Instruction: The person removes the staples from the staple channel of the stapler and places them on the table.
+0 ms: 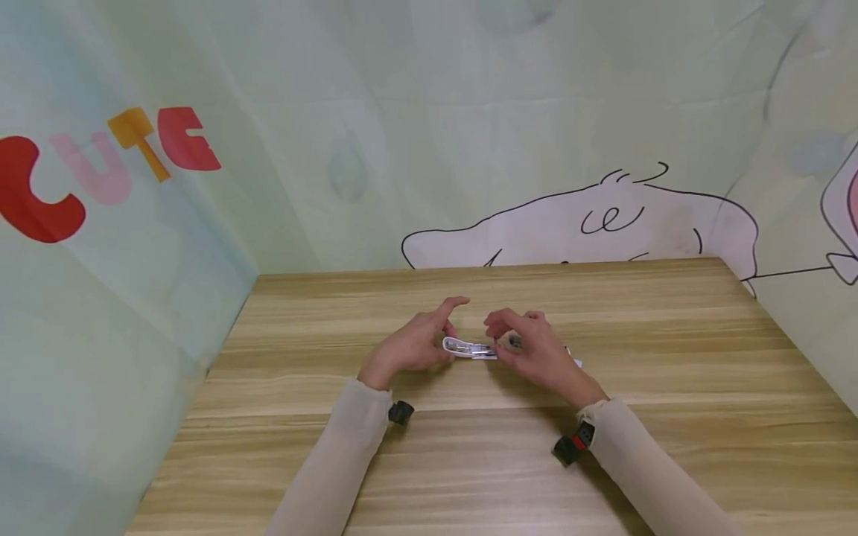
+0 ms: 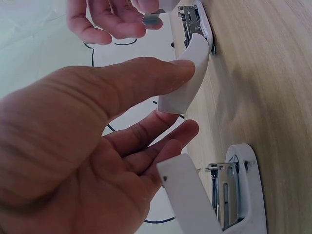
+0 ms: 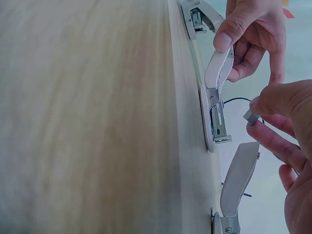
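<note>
White staplers stand in a row on the wooden table. The middle stapler (image 3: 218, 117) is swung wide, its metal staple channel bare. My left hand (image 1: 415, 344) pinches its raised white top arm (image 2: 192, 51) between thumb and fingers. Just above the channel's front end, my right hand (image 1: 536, 353) holds a short grey strip of staples (image 3: 251, 118) between thumb and fingertip, apart from the stapler. Another opened stapler (image 2: 248, 190) lies beside my left hand. A further stapler (image 3: 239, 180) with its arm up is near my right hand, largely hidden by it in the head view.
The wooden table (image 1: 462, 461) extends around both hands, with its back edge close to a printed cloth wall (image 1: 375, 149). Coloured letters (image 1: 134, 141) mark the cloth at left. Both wrists wear small black cameras (image 1: 401, 413).
</note>
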`<state>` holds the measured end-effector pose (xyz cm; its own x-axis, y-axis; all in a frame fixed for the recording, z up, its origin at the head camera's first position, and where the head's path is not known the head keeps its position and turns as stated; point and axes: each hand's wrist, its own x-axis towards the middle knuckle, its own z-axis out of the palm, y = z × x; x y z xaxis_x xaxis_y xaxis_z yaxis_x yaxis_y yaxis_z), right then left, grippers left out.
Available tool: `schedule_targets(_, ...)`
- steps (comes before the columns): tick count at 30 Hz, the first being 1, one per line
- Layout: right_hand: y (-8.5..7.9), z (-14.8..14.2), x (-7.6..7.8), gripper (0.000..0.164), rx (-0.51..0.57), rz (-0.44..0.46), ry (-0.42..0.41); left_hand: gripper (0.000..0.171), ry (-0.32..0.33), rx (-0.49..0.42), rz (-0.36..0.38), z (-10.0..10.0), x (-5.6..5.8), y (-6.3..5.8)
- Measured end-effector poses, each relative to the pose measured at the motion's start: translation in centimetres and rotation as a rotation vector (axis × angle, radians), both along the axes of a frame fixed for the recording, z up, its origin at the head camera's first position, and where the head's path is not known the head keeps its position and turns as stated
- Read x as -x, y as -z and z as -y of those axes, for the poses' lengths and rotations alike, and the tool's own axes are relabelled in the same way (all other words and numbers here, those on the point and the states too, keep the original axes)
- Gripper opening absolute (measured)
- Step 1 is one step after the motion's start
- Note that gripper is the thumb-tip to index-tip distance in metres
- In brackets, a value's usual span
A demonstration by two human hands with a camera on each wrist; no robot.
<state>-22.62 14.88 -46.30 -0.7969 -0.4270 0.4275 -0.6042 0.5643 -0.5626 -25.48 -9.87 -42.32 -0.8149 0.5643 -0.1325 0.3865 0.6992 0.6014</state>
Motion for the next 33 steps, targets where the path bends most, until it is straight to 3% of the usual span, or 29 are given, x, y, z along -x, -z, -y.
schedule_targets(9,-0.3,0.8,-0.4,0.050,-0.201,-0.056,-0.093,0.095,0.001,-0.004,-0.001,0.1,0.0,0.0)
schedule_targets(15,-0.5,1.2,-0.9,0.057,-0.293,-0.029,-0.128,0.095,0.007,-0.009,0.001,0.1,-0.1,0.1)
schedule_targets(23,-0.3,1.1,-0.9,0.059,-0.302,-0.011,-0.107,0.095,0.006,-0.017,0.003,0.2,-0.2,0.1)
schedule_targets(33,-0.4,1.1,-0.9,0.057,-0.214,0.015,-0.049,0.095,0.004,-0.018,0.009,1.0,0.1,-0.2)
